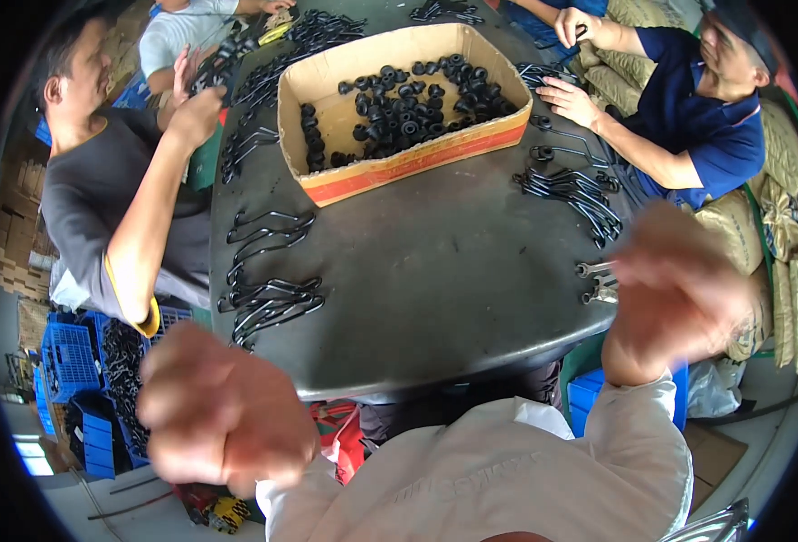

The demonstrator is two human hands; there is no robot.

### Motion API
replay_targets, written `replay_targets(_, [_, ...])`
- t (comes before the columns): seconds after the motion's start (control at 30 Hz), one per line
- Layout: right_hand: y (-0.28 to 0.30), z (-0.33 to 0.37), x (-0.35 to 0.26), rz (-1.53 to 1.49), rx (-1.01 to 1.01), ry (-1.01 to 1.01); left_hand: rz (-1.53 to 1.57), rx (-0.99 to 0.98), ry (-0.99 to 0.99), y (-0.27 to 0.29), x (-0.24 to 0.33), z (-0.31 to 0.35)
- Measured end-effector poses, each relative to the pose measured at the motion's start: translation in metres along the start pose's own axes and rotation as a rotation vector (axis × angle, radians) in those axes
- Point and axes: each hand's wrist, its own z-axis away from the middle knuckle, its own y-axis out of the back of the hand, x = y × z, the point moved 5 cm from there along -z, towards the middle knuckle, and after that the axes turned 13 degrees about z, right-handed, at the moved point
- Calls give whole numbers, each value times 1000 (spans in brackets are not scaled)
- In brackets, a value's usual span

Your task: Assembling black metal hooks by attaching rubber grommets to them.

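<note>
Left: blue crates (66, 359), with stacked cardboard (15, 257) beyond. Right: piled tan sacks (779, 149); below them, a clear plastic bag (717, 388) near a brown cardboard sheet (720, 454).

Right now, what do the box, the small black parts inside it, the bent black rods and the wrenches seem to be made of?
Box: cardboard, matte tan with a red outer band and thin, papery edges.
Small black parts: perhaps rubber or plastic, rounded with a dull sheen.
Bent black rods: likely coated metal, with bright glints along them.
Wrenches: probably steel, silvery and shiny.
</note>
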Motion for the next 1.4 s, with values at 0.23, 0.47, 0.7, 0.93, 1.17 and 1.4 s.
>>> replay_targets(0.23, [18, -12, -68, 160, 119, 427, -168, -134, -303, -10, 40, -47])
replay_targets(0.47, [10, -2, -62, 102, 184, 272, -204, 103, -404, -34, 46, -48])
replay_targets(0.7, [-9, -1, -39, -41, 289, 251, 193, 292, -106, -47, 16, -19])
replay_targets(0.93, [-90, 64, 75, 89, -455, -393, 691, -1376, 438, -244, 34, 208])
replay_targets(1.17, [-171, 156, 133, 122, -761, -199, 757, -1420, 306, -295, 51, 328])
replay_targets(1.4, [-162, 170, 152, 172, -795, -234, 809, -1664, 491, -298, 48, 327])
